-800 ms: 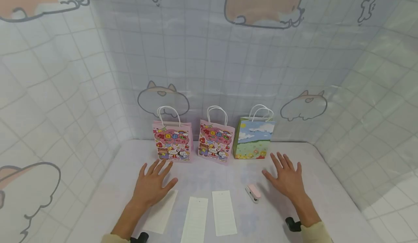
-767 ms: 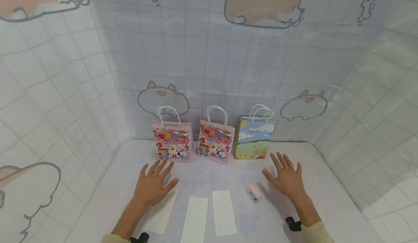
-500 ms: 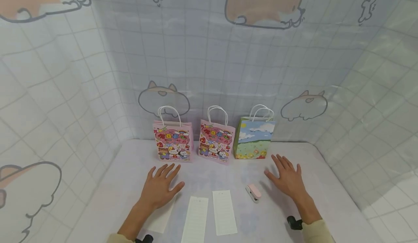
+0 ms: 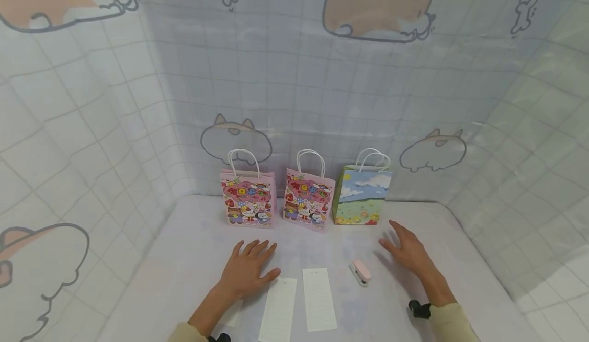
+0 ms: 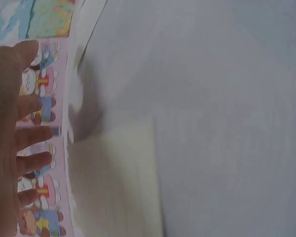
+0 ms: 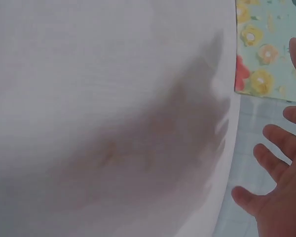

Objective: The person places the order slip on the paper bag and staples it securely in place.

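Observation:
My left hand (image 4: 248,270) hovers with spread fingers over the left paper slip (image 4: 233,314), holding nothing; it hides most of that slip. Just right of its thumb lies a middle slip (image 4: 278,309), and beyond that a right slip (image 4: 319,299), both white with faint lines and a small hole or mark at the top. A small pink and white stapler (image 4: 360,272) lies between the right slip and my right hand (image 4: 409,251). That hand is held above the table with loosely extended fingers and nothing in them; its shadow shows in the right wrist view.
Along the back stand three small paper bags with white handles: a pink cartoon bag (image 4: 248,199), a second pink one (image 4: 308,199), and a blue-green meadow bag (image 4: 362,197). Behind them rises a tiled-print curtain (image 4: 294,86), which also closes both sides of the white table (image 4: 184,240).
My left hand has moved right and toward me, from the left slip's top toward the middle slip. The right hand has shifted slightly, its fingers now closer together. The view has turned slightly left.

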### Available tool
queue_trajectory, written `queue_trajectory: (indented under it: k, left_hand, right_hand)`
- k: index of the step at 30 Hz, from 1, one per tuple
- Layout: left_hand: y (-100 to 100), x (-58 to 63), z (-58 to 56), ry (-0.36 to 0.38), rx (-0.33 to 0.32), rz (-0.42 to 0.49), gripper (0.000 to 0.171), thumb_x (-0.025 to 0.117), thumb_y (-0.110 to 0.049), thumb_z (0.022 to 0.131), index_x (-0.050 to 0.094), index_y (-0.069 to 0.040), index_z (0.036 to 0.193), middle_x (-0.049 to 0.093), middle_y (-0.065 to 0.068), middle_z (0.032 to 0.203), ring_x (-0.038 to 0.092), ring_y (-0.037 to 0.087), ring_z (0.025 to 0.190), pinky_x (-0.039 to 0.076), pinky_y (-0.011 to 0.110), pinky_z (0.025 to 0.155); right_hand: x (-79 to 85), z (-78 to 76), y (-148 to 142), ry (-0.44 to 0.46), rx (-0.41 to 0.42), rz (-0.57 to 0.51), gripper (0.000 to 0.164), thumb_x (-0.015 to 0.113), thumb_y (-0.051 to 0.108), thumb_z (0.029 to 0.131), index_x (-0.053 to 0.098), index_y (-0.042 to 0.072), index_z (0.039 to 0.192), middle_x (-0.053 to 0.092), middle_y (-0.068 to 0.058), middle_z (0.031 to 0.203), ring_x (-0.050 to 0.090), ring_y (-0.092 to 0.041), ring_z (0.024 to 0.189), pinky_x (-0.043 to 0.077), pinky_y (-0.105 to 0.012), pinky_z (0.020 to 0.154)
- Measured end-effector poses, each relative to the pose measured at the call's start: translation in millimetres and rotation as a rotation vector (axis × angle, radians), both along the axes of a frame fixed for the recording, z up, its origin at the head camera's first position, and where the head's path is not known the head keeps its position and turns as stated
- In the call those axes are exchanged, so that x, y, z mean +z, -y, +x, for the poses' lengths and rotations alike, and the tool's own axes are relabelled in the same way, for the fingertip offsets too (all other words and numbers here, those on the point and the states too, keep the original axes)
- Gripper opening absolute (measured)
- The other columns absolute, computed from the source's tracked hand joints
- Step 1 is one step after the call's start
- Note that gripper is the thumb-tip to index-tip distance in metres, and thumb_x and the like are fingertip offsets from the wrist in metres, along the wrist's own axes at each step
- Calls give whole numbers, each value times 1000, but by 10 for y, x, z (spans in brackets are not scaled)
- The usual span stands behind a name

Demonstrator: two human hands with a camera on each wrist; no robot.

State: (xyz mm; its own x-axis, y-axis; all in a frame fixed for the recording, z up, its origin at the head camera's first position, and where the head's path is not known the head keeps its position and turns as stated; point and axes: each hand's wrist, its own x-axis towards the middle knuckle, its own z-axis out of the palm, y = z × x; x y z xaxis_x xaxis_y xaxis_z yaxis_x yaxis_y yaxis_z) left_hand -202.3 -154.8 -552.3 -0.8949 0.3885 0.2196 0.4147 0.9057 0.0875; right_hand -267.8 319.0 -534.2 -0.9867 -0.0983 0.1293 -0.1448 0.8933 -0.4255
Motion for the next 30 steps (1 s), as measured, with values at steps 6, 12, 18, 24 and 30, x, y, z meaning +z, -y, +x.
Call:
queue_trajectory:
  k: [6,12,18,24,30]
  left_hand:
    - [-161,14,-3,-10,-65,-22,75,41,-77,92,53,-27,147,53,2,148,45,30,139,26,62,112]
    - [-329,30,-4,-12,-134,-52,79,33,-79,93,52,-25,147,53,2,148,45,28,139,28,60,112]
    - [-489,18,0,-33,-194,-73,80,36,-79,92,54,-22,145,55,1,146,45,26,138,29,58,112]
    - [-590,-3,1,-17,-213,-73,79,45,-78,90,56,-22,143,56,0,142,47,25,134,31,58,111]
    - [-642,-5,7,40,-219,-56,79,49,-78,87,58,-22,142,56,0,140,49,23,130,35,54,108]
  right_hand:
    - [114,-124,59,72,-7,-97,83,61,52,97,28,6,157,32,-28,157,29,-50,142,27,-67,110]
    - [170,-211,59,70,-1,-127,86,60,55,96,26,6,158,32,-28,157,30,-50,143,27,-66,111]
    - [224,-299,16,40,32,-128,91,59,59,95,25,3,157,34,-29,156,31,-49,142,28,-64,111]
    - [353,-372,1,20,50,-103,93,59,60,95,25,-1,157,34,-30,155,32,-50,142,28,-64,111]
    - [420,-424,21,28,43,-114,86,62,50,97,27,-2,155,34,-32,154,37,-51,138,34,-66,106]
